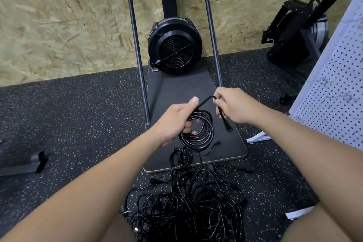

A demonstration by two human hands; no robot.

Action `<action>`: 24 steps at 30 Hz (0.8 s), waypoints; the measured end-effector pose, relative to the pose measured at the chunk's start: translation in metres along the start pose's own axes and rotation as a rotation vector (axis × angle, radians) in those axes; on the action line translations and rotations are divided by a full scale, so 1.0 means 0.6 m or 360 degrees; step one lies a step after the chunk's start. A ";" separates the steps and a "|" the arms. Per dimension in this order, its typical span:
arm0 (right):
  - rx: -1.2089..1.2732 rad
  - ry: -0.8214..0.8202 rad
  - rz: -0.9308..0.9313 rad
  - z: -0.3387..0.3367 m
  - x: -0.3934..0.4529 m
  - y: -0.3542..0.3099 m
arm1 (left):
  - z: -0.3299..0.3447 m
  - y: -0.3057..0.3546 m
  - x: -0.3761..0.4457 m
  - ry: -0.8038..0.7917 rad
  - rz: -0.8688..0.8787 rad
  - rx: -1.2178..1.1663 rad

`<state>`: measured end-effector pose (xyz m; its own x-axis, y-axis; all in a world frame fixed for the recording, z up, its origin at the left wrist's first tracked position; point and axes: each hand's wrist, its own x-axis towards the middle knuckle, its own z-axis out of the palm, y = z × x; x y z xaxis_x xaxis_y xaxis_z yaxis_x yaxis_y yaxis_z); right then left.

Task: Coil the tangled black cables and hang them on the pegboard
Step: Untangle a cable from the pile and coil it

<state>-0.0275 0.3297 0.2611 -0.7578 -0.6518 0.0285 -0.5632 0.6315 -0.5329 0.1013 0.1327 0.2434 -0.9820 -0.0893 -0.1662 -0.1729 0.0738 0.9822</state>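
My left hand (177, 119) grips a neat round coil of black cable (202, 135), thumb up along its top. From the coil a black strap (204, 101) runs over to my right hand (233, 105), which pinches it; the strap's end with a small buckle (227, 126) hangs below that hand. A loose plug end (217, 142) dangles from the coil. A big tangled pile of black cables (188, 200) lies on the floor between my knees. The white pegboard (334, 88) stands at the right edge.
A black fan machine (174, 47) on a dark base board (196, 88) with two grey uprights stands ahead against a chipboard wall. Another black exercise machine (296, 35) is at the back right. The floor is speckled black rubber. A dark bar foot (25, 163) lies left.
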 end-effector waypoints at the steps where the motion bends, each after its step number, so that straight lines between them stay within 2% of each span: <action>1: -0.0090 -0.0084 0.0009 0.006 0.001 0.000 | 0.002 0.000 -0.001 -0.0008 0.0019 0.0006; 4: -0.0376 -0.0417 -0.0084 0.026 0.000 0.011 | -0.001 -0.003 0.001 0.0036 0.0073 0.0016; 7: -0.0475 -0.0577 -0.0143 0.030 -0.006 0.021 | -0.010 -0.009 0.006 0.0129 0.0081 0.0045; 9: -0.0451 -0.0548 -0.0124 0.031 -0.008 0.025 | -0.012 -0.011 0.007 0.0178 0.0065 0.0029; 12: -0.0382 -0.0257 -0.0068 0.026 -0.002 0.030 | -0.014 -0.008 0.006 0.0169 0.0065 0.0041; 14: -0.0005 -0.0094 0.0022 0.018 0.004 0.028 | -0.014 -0.006 0.003 0.0140 0.0076 0.0068; 18: 0.0994 0.0044 0.0298 0.025 0.005 0.006 | -0.006 -0.001 0.002 0.0142 0.0150 0.0097; 24: 0.1628 -0.0105 0.0472 0.051 0.007 -0.014 | 0.003 0.001 0.003 0.0225 0.0380 0.0291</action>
<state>-0.0157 0.3087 0.2398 -0.7825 -0.5708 -0.2487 0.2084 0.1363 -0.9685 0.0995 0.1347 0.2434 -0.9784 -0.1843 0.0932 0.0375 0.2849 0.9578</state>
